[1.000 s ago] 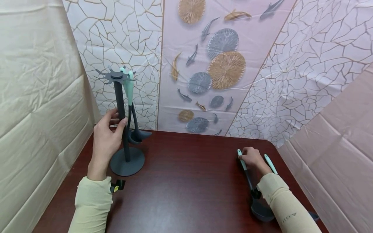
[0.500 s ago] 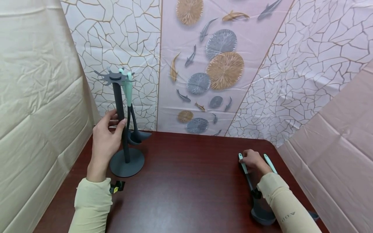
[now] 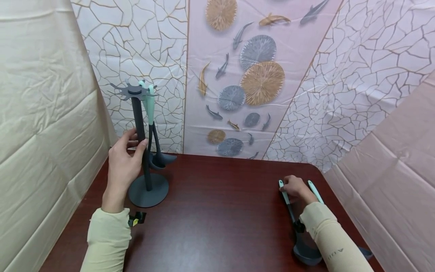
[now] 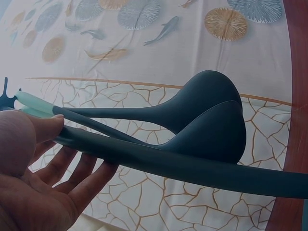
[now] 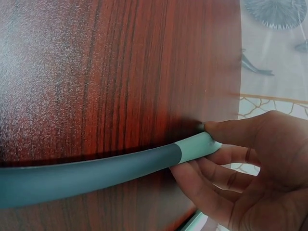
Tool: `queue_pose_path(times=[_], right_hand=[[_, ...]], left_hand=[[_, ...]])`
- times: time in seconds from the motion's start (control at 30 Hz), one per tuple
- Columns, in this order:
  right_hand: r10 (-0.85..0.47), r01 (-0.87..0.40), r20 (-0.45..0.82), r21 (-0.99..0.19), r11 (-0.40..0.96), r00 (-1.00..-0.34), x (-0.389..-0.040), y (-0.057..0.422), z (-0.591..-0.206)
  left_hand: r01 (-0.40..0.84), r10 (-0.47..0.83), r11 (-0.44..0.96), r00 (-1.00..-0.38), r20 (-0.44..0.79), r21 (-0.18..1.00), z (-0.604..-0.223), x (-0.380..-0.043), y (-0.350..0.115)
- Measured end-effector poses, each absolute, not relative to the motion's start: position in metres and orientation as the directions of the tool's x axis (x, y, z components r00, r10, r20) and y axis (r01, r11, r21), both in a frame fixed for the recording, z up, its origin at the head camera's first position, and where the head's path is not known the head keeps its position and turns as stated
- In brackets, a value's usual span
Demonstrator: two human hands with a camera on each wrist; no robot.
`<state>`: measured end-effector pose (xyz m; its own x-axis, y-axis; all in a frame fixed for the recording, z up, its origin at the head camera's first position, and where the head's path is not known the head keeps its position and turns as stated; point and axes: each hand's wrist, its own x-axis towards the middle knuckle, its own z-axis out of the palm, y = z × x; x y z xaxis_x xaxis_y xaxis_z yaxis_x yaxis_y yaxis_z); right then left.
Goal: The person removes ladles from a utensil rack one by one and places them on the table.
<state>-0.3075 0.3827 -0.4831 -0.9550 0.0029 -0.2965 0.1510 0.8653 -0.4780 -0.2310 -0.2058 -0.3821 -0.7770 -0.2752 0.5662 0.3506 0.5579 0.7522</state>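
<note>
On the left stands a dark utensil stand (image 3: 148, 190) with a round base and a hooked top. My left hand (image 3: 125, 164) grips its post between thumb and fingers. Two utensils with mint handles and dark rounded heads, such as this ladle-like one (image 4: 211, 134), hang from the hooks beside the post. At the right, my right hand (image 3: 295, 187) pinches the mint handle of a dark ladle (image 3: 307, 253) by the table. The right wrist view shows thumb and fingers on that handle (image 5: 196, 147). My right forearm covers part of the ladle's bowl.
Another mint-handled utensil (image 3: 316, 191) lies right of my right hand, mostly hidden under the forearm, its dark end showing near the table's right edge. Patterned cloth (image 3: 234, 124) hangs behind the dark red table (image 3: 217, 211), and plain cloth (image 3: 44, 113) walls the left side.
The ladle's handle end and my right hand have dropped slightly toward the near side. My left hand keeps its hold on the stand; the view has shifted a little.
</note>
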Motion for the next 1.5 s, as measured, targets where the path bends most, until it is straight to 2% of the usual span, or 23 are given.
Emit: queue_pose_path(times=[1.5], right_hand=[[0.046,0.216,-0.335,-0.488,0.846,-0.941,-0.3119,0.3855,-0.4816]], left_hand=[[0.361,-0.283,0.553,-0.767,0.577,0.751,-0.3836,-0.2331,-0.2079]])
